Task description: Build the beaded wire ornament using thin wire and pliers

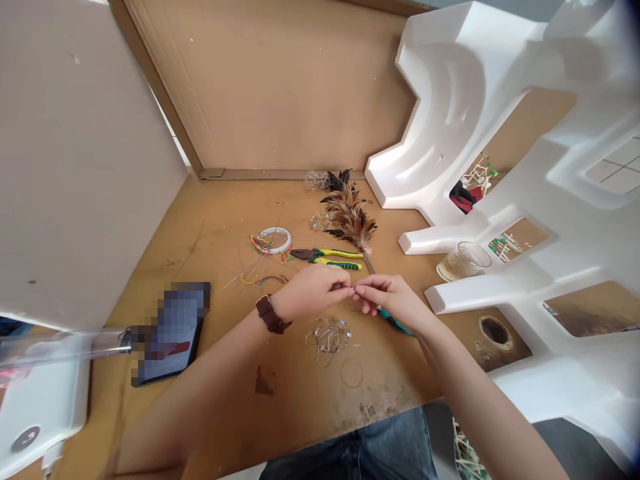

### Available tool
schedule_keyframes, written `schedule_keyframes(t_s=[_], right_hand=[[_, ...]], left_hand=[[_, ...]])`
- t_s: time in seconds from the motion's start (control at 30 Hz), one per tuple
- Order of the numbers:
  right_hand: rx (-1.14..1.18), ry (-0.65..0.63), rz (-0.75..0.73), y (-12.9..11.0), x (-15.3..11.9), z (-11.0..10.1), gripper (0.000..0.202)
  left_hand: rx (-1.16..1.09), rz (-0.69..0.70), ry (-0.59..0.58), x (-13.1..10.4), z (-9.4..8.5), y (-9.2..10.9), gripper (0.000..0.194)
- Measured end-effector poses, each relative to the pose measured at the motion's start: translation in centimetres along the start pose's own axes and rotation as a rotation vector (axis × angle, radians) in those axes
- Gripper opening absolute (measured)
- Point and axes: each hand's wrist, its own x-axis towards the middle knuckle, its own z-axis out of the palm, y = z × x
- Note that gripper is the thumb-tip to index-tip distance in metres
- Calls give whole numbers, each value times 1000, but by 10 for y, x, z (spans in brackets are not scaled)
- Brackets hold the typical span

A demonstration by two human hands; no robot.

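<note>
My left hand (320,290), with a brown-strapped watch (273,315) at its wrist, is closed in a pinch over the table. Its fingertips meet those of my right hand (387,293), which is pinched too. Whatever lies between them is too small to make out. Just beyond the hands rest pliers (330,257) with yellow and green handles. A brown feather duster (350,213) lies behind them. Under my right hand shows part of a teal-handled tool (395,322). On the near side is a tangle of thin wire pieces (331,335) with small pale beads.
A white ring (275,240) with coloured strings lies behind my left hand. At left, a phone (175,333) is on the table. White moulded plastic (445,120) stands at right, near a glass (463,260). A rubber band (351,373) lies near the front edge.
</note>
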Motion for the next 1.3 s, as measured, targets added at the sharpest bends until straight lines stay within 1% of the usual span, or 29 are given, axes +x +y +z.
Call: schedule_keyframes(t_s=[0.07, 0.17, 0.23, 0.33, 0.4, 0.47, 0.53, 0.6, 0.67, 0.77, 0.87, 1.0, 1.1, 1.2, 1.3], right_hand=[[63, -31, 7, 4, 4, -1, 26], [135, 4, 1, 10, 10, -4, 26], [163, 52, -11, 15, 14, -6, 27], [195, 62, -25, 22, 21, -7, 26], [236, 48, -25, 27, 25, -6, 26], [287, 63, -18, 33, 27, -3, 25], [324, 113, -2, 39, 29, -1, 26], [331, 164, 15, 44, 29, 2, 27], [308, 191, 18, 47, 28, 4, 28], [226, 232, -15, 48, 24, 9, 26], [40, 300, -76, 51, 20, 15, 22], [-232, 283, -197, 54, 15, 22, 20], [-345, 268, -267, 52, 14, 23, 23], [-438, 232, -248, 48, 13, 26, 25], [-571, 183, -220, 44, 11, 34, 20]], left_hand=[[-22, -70, 56, -7, 3, -1, 25], [-157, -190, 153, -26, 14, -4, 21], [-190, -195, 165, -40, 26, -6, 21], [-175, -187, 113, -55, 47, -9, 28], [-187, -193, 113, -58, 61, -11, 29], [-200, -197, 132, -56, 72, -12, 28], [-197, -217, 154, -53, 79, -15, 19], [-206, -267, 180, -51, 84, -18, 12], [-286, -353, 220, -51, 87, -21, 12], [-525, -485, 291, -52, 87, -27, 15], [-683, -519, 328, -52, 84, -30, 17], [-702, -534, 355, -53, 80, -29, 17], [-674, -549, 367, -55, 78, -29, 16], [-660, -547, 367, -56, 77, -29, 15], [-619, -523, 378, -57, 78, -29, 12]])
